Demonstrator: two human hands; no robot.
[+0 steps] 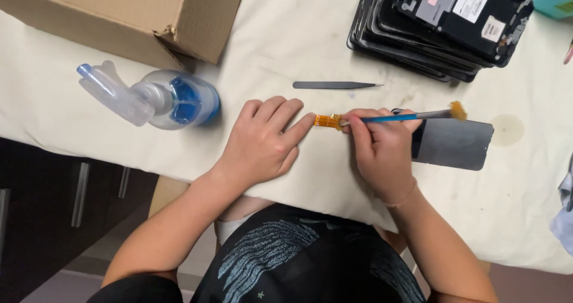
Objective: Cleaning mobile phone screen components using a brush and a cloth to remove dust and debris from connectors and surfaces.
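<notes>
Just one view here, from a camera on the person's head looking pretty much straight down. It's close in over the table, with its near edge and the person's lap at the bottom.

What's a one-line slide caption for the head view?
Left hand pins an orange flex cable on the cream cloth-covered table while right hand holds a blue-handled brush.

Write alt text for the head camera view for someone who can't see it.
A person's left hand pins an orange flex cable to a cloth-covered table while the right hand holds a blue-handled brush beside a dark screen panel. Tweezers, a spray bottle, a cardboard box and stacked device frames lie around.
</notes>
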